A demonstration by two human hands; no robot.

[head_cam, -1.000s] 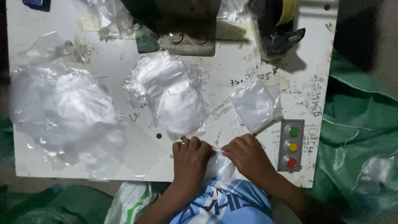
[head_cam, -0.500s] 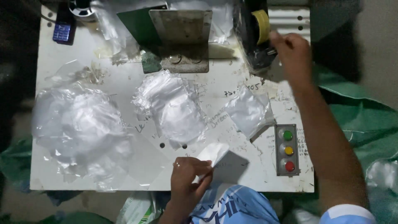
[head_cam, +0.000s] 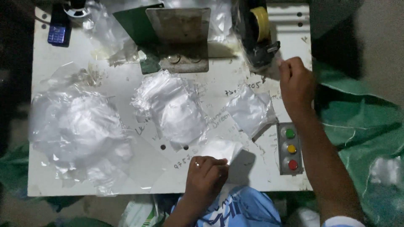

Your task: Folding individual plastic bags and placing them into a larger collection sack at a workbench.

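Pinching small clear bag (head_cam: pixel 221 149), apparently, left hand (head_cam: pixel 206 174).

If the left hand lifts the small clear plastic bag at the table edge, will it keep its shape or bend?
The small clear plastic bag looks thin and crinkled, so it would probably flop. It seems very light and may slide easily on the smooth white table. The left hand pinches only its corner, so it would likely droop.
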